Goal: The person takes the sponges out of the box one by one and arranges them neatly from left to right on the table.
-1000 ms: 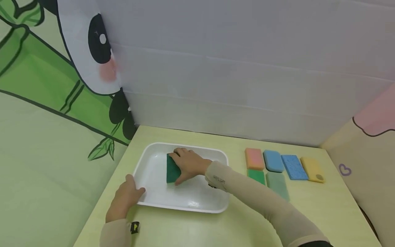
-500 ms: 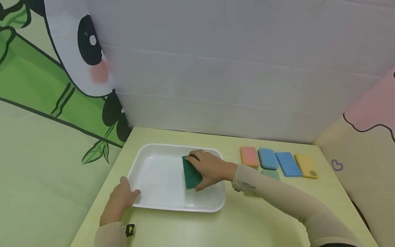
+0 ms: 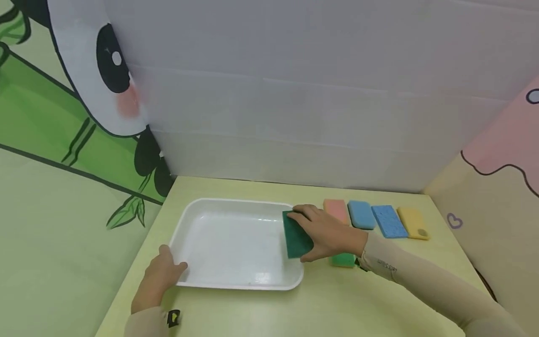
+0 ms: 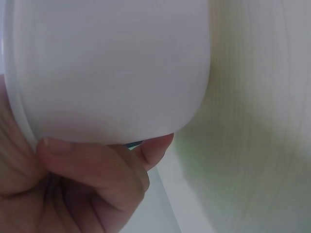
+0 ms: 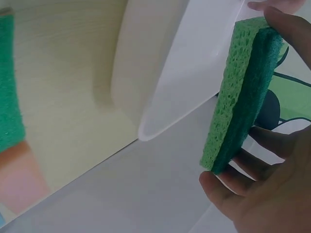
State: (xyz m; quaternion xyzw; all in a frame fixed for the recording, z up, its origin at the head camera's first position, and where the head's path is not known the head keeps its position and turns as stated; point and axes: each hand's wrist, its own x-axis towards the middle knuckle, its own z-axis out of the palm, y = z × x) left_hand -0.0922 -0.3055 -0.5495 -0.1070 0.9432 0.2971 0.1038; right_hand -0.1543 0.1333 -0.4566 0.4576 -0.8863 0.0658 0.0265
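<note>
My right hand [image 3: 326, 234] grips a green scouring sponge [image 3: 296, 236] by its edges, over the right rim of a white tray. In the right wrist view the sponge [image 5: 243, 94] shows a light green porous side and a dark green scouring side, with thumb and fingers at opposite ends. It is lifted clear of the tray [image 5: 180, 73]. At the tray's near left corner, my left hand [image 3: 157, 276] holds the rim of the tray [image 3: 227, 286]. In the left wrist view, the left hand's fingers [image 4: 92, 170] curl against the tray's wall [image 4: 116, 77].
Right of the tray lie several sponges: a pink-and-orange one [image 3: 335, 210], a smooth blue one [image 3: 361, 215], a speckled blue one [image 3: 389, 221] and a yellow one [image 3: 412, 223]. A green sponge [image 3: 343, 260] lies partly under the right forearm. A wall stands behind the pale table [image 3: 236, 313].
My right hand has carried the green scouring sponge rightward, from the middle of the tray to over its right rim. The left hand has stayed at the tray's corner.
</note>
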